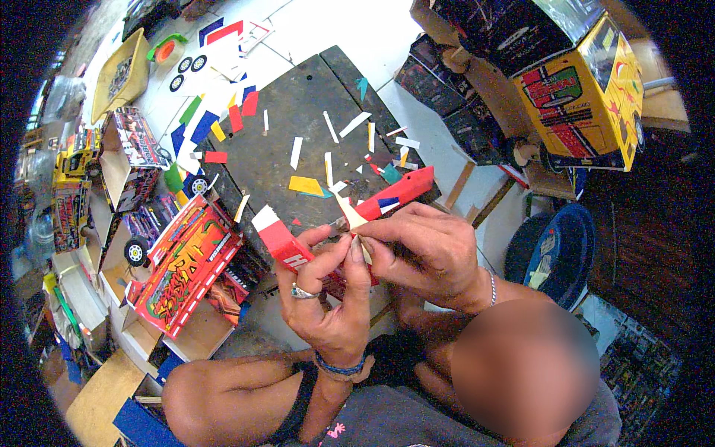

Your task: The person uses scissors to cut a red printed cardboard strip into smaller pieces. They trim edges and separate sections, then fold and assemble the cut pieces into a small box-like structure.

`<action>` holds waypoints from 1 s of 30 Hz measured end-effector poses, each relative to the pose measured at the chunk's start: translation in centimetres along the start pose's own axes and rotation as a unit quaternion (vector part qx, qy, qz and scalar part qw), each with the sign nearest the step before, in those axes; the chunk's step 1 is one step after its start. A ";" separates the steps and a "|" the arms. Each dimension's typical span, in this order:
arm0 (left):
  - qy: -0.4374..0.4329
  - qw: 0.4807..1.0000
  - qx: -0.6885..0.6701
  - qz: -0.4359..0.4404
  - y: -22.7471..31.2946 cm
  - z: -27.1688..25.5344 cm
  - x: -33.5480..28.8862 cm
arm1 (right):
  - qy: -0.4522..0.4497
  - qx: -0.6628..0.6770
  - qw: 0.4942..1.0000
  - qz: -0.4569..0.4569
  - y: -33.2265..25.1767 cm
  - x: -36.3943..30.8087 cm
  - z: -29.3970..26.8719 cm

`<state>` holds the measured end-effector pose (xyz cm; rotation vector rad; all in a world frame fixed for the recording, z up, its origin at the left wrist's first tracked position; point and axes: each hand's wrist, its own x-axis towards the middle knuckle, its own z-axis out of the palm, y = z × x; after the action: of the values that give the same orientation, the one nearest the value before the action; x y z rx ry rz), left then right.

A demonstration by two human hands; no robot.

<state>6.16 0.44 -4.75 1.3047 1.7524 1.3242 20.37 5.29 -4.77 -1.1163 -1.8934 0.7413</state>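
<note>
Evidently, a pale yellow strip [351,213] meets the left grip [324,298] and right grip [439,257] above the desk [305,100].
The right grip, at the strip's 4 o'clock, pinches its lower end; the left, at 7 o'clock, presses together beside it, though whether it pinches the strip I cannot tell. The strip's long axis points toward 11 o'clock. A red-and-white piece [277,242] touches the left grip.

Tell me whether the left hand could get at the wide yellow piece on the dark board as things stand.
Probably yes: the wide yellow piece lies in the open on the dark board, just beyond the left hand. That hand seems busy at the pale strip, so would need freeing first.
</note>
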 end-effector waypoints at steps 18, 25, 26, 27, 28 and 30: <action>-0.017 0.981 -0.170 -0.089 -0.1 0.2 0.0 | 0.005 0.008 0.999 0.048 -0.3 -0.4 -0.4; -0.018 0.993 -0.105 -0.058 0.1 0.1 0.0 | 0.006 0.018 0.999 0.050 -0.3 -0.6 -0.2; -0.015 0.996 -0.076 -0.042 0.0 0.1 0.1 | 0.001 0.022 0.998 0.051 -0.3 -0.6 -0.2; -0.005 0.997 -0.070 -0.035 0.0 0.1 0.1 | 0.002 0.018 0.999 0.047 -0.3 -0.6 -0.3; 0.005 0.998 -0.063 -0.028 -0.1 0.1 0.1 | -0.001 0.015 0.999 0.046 -0.4 -0.6 -0.3; 0.011 0.999 -0.036 -0.008 0.0 0.0 0.1 | -0.007 0.017 0.999 0.049 -0.5 -0.5 -0.3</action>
<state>6.15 0.56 -4.76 1.2387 1.7094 1.3842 20.62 4.63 -4.41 -1.1929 -1.8412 0.8348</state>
